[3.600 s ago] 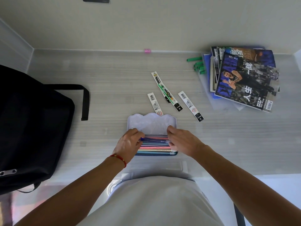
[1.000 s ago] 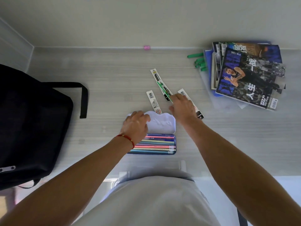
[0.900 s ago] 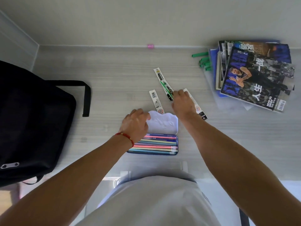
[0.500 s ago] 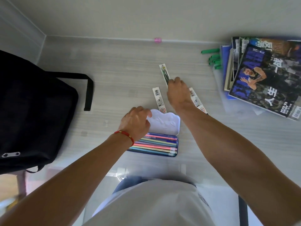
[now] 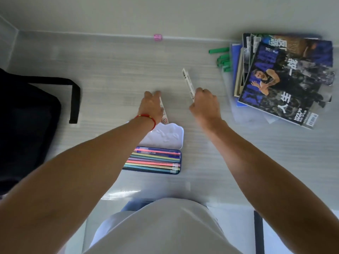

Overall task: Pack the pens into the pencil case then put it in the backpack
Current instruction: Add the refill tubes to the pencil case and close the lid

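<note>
The right hand [image 5: 204,105] is clenched round at least one packaged pen [image 5: 188,83], whose white sleeve sticks out past the knuckles toward the far edge of the tabletop [image 5: 110,70]; whether more packets are hidden in the fist cannot be told. The left hand [image 5: 152,105] lies with fingers straight over a second packaged pen [image 5: 165,114], touching it but not visibly gripping it yet. The open pencil case [image 5: 156,160] sits near the front edge, its tray already lined with coloured pens and its white lid [image 5: 165,136] folded back just behind it. The black backpack [image 5: 27,125] waits at the left edge, well apart from the case. To do this step well, the left fingers should probably slide the flat packet toward the lid until an edge lifts, then pinch it, and both packets should go in lengthwise, parallel to the pens already there, or the lid may not close. Compared with half a second ago, the left hand has left the lid and reached forward to the short packet, and the right hand has closed on its packet and raised it. A magazine stack [image 5: 286,79] and green pieces [image 5: 222,57] lie at the far right corner.
</note>
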A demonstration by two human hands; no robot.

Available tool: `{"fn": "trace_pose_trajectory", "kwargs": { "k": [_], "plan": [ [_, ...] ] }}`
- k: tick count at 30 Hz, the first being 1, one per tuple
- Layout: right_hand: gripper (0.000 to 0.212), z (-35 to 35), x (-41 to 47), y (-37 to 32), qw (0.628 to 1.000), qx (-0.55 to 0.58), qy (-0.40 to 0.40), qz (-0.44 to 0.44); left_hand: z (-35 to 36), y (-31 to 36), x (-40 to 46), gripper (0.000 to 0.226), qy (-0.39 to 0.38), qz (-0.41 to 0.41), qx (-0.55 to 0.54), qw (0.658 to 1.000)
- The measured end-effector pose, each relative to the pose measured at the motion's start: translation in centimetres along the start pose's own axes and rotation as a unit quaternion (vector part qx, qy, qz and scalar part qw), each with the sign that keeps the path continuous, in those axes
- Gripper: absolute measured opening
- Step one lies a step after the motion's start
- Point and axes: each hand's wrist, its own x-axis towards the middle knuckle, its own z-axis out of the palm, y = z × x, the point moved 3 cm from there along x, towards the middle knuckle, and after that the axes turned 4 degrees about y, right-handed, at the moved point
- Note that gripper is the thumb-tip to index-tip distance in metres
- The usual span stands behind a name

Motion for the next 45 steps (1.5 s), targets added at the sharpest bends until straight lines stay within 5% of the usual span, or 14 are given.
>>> {"fn": "trace_pose_trajectory", "kwargs": {
  "k": [10, 14, 20, 25, 30, 35, 41, 45],
  "plan": [
    [0.033, 1.3, -3.8, 4.9, 0.991, 0.08, -0.022, 0.109, 1.6, 1.4, 0.3, 0.077, -0.005, 0.066, -0.011, 0.998],
    [0.036, 1.4, -4.3, 3.8, 0.992, 0.041, -0.014, 0.121, 1.5, 1.8, 0.8, 0.096, -0.028, 0.002, -0.074, 0.997],
    [0.041, 1.4, -3.6, 3.4, 0.975, 0.065, -0.046, 0.207, 0.3, 3.0, 0.8, 0.065, 0.009, 0.043, -0.145, 0.988],
    [0.053, 1.4, -3.9, 2.3, 0.971, 0.077, -0.045, 0.221, -1.5, 3.2, 0.0, 0.037, 0.096, -0.026, -0.277, 0.956],
    [0.05, 2.0, -4.4, 1.4, 0.983, 0.025, -0.04, 0.177, -1.5, 0.5, -1.7, 0.02, 0.099, -0.099, -0.345, 0.928],
    [0.031, 2.0, -4.6, 0.9, 0.984, 0.02, -0.049, 0.169, -0.9, -2.1, -3.2, 0.019, 0.084, -0.191, -0.512, 0.833],
    [0.028, 2.5, -5.5, 1.0, 0.989, -0.065, -0.079, 0.109, -2.1, -4.3, -6.5, 0.011, 0.059, -0.259, -0.63, 0.73],
    [0.026, 2.4, -6.8, 1.0, 0.989, -0.022, -0.076, 0.123, -1.5, -6.7, -10.8, 0.01, 0.005, -0.294, -0.69, 0.661]
  ]
}}
